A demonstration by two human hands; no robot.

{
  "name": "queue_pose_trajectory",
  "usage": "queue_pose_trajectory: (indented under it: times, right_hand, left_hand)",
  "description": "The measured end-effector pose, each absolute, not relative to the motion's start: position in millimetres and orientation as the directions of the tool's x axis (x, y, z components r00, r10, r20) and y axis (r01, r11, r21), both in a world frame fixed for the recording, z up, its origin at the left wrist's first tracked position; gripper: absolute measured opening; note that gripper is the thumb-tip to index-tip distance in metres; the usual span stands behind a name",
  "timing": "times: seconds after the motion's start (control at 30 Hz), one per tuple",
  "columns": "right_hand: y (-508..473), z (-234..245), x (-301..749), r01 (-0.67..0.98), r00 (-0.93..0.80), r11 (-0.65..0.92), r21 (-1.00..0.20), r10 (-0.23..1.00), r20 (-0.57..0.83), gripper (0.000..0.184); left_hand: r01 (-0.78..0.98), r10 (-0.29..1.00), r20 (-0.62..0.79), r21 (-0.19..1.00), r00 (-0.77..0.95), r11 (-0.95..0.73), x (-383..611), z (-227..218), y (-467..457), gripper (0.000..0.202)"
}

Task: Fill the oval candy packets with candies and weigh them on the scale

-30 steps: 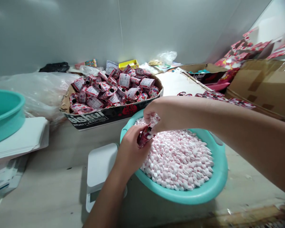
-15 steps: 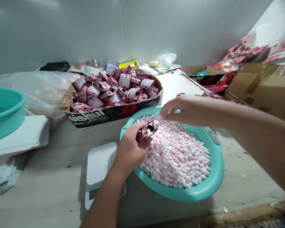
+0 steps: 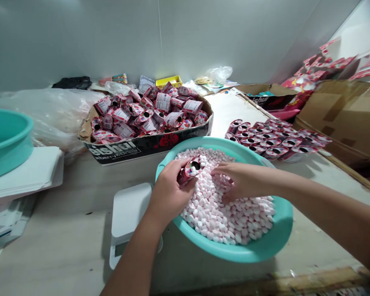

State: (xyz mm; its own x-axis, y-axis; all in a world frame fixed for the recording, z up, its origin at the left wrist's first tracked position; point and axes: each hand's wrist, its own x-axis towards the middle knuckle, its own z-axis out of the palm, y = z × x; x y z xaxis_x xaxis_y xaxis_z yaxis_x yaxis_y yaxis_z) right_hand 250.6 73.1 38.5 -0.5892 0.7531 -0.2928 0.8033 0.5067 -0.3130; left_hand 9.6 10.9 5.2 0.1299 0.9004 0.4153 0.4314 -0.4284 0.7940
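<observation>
My left hand is closed round a small red printed carton, over the left side of a teal basin. The carton is tilted, a dark round hole in its top, and a few candies rest beside the hole. Pale pink, pillow-shaped candies fill the basin. My right hand is down at the heap, thumb and fingers apart and curved, with candies showing between them. Its fingertips are partly hidden among the candies.
Behind the basin, a cut-down cardboard box holds a pile of similar cartons. More cartons stand upright in rows at the right. A white scale lies left of the basin. Another teal basin is at the far left.
My right hand has come down from above the basin's far rim into the candies, uncovering the rows of cartons behind. My left hand still holds its carton in nearly the same place.
</observation>
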Motion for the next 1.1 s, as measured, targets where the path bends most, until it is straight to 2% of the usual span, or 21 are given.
queue_pose_trajectory:
  times: [0.1, 0.2, 0.3, 0.47, 0.6, 0.7, 0.87, 0.97, 1.1]
  right_hand:
    - [74, 44, 244, 0.828, -0.558, 0.452, -0.332, 0.725, -0.404, 0.037]
    - [78, 52, 245, 0.832, -0.552, 0.435, -0.345, 0.720, -0.421, 0.021]
    - [83, 67, 247, 0.832, -0.545, 0.431, -0.350, 0.754, -0.367, 0.022]
    - [87, 111, 226, 0.824, -0.529, 0.458, -0.335, 0.833, -0.163, 0.030]
    - [83, 131, 195, 0.783, -0.597, 0.524, -0.337, 0.785, -0.167, 0.026]
    - [79, 130, 186, 0.753, -0.629, 0.555, -0.355, 0.765, -0.140, 0.031]
    - [75, 114, 206, 0.743, -0.552, 0.540, -0.396, 0.828, 0.093, 0.034]
    - [75, 99, 215, 0.789, -0.447, 0.442, -0.427, 0.890, 0.093, 0.031]
    - [77, 79, 212, 0.779, -0.457, 0.434, -0.453, 0.887, 0.064, 0.027]
  left_hand:
    - [0.445, 0.902, 0.412, 0.789, 0.130, -0.424, 10, 5, 11, 0.043]
    - [0.450, 0.901, 0.414, 0.785, 0.132, -0.427, 9, 5, 12, 0.041]
    - [0.437, 0.895, 0.422, 0.784, 0.145, -0.441, 9, 5, 12, 0.041]
    - [0.432, 0.894, 0.423, 0.786, 0.147, -0.443, 9, 6, 11, 0.040]
    - [0.421, 0.891, 0.426, 0.787, 0.159, -0.452, 10, 9, 11, 0.034]
    - [0.467, 0.897, 0.417, 0.770, 0.148, -0.435, 11, 11, 11, 0.033]
    - [0.462, 0.887, 0.434, 0.761, 0.159, -0.455, 10, 9, 10, 0.037]
    - [0.455, 0.883, 0.444, 0.762, 0.152, -0.461, 10, 7, 11, 0.041]
    - [0.478, 0.883, 0.447, 0.751, 0.142, -0.456, 11, 7, 10, 0.044]
